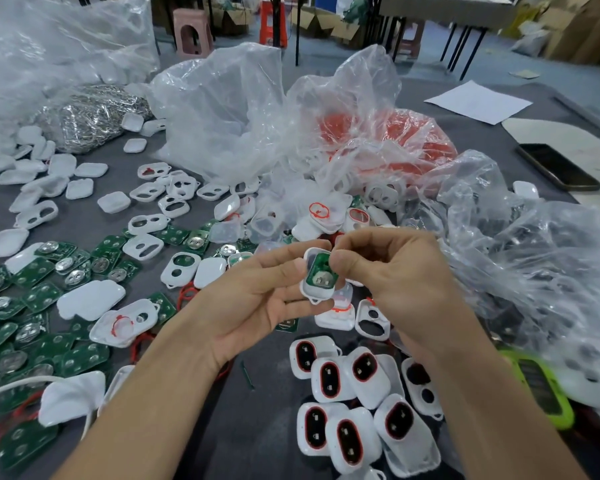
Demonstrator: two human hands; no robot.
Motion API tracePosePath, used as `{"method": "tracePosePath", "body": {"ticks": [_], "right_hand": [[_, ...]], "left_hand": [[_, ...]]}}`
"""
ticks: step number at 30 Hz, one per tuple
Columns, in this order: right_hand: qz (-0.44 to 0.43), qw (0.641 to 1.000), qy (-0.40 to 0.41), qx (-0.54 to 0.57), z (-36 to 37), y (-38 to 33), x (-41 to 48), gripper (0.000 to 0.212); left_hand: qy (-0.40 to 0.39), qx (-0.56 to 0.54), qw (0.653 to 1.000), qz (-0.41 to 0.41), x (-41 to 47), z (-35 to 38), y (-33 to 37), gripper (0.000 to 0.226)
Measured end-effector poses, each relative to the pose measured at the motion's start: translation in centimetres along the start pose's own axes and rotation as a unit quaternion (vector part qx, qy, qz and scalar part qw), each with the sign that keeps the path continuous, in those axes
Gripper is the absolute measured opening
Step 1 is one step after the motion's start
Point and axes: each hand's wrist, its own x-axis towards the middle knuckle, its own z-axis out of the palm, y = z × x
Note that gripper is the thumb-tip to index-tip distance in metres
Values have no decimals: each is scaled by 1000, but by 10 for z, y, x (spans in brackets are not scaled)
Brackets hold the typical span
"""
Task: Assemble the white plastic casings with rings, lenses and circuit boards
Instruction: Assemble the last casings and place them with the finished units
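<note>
in the middle of the frame the left hand holds a white casing, long side up and down. the right hand pinches its top, pushing the green board in.

Left hand palm up, fingers curled, right hand pinching, forearms converging
</note>
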Motion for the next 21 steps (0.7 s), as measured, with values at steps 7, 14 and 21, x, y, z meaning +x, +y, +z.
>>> {"method": "tracePosePath", "body": {"ticks": [7,14,21], "right_hand": [[-13,998,34,-51,2,7,1,15],[-85,985,95,-117,10,10,-5,15],[-126,972,139,-142,16,14,-8,17]], "left_hand": [[5,-3,1000,-4,-1,0,-1,40],[-3,-5,1000,-5,-1,1,-1,38],[-14,-21,1000,7,0,2,-1,49]]}}
